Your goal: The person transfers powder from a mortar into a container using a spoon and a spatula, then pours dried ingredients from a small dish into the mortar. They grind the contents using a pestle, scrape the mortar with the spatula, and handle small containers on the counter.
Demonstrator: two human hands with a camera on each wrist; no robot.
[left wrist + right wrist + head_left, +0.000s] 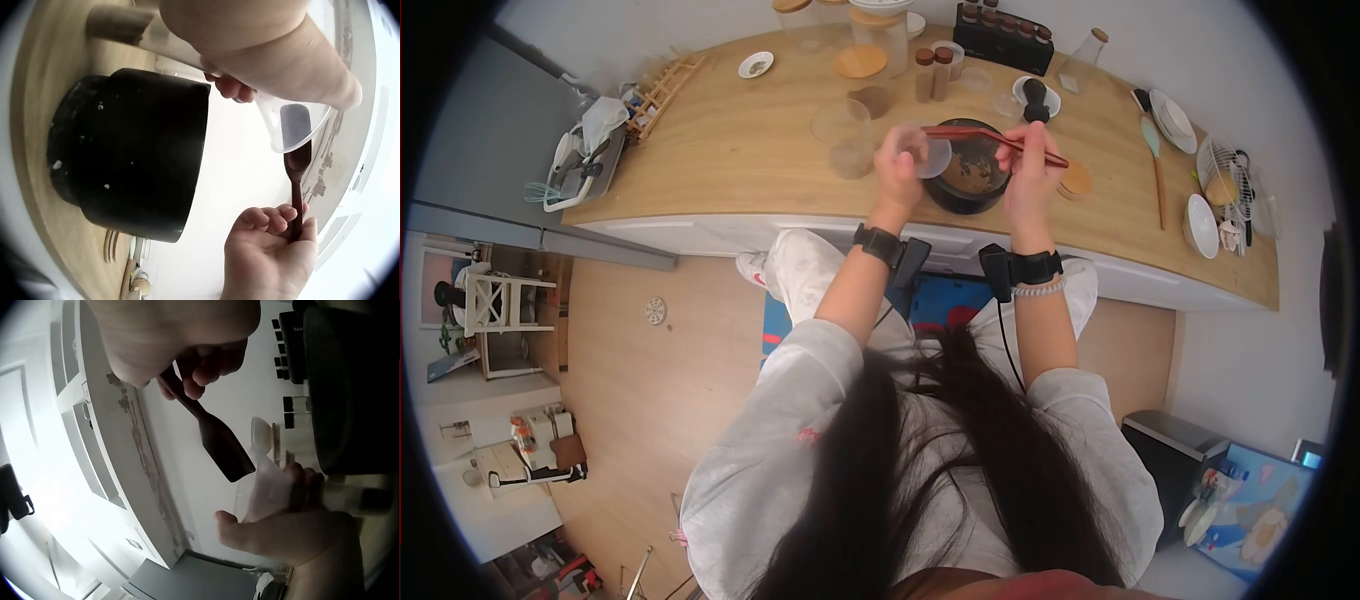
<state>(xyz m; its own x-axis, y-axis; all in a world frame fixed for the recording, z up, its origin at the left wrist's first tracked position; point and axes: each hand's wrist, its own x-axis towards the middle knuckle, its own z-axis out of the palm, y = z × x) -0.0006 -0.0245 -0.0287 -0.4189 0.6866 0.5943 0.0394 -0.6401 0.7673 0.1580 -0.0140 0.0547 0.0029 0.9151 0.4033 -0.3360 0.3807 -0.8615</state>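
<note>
A black pot [966,200] with brown contents stands near the counter's front edge; the left wrist view shows its dark outer wall [144,150]. My left hand [897,172] grips a translucent plastic cup [930,158] tilted above the pot's left side. The right hand [1030,170] holds the handle of a dark red spatula [965,131], fingers curled round it. In the left wrist view the spatula's blade [296,125] shows at the cup's rim. The right wrist view has the blade [226,450] close to the cup [265,490].
Behind the pot are shaker jars [933,80], a black spice rack [1003,38] and a bowl [1048,98]. Clear containers [840,125] stand to the left, a round wooden lid [1075,180] to the right. Farther right lie a long spatula [1154,150] and a white bowl [1200,226].
</note>
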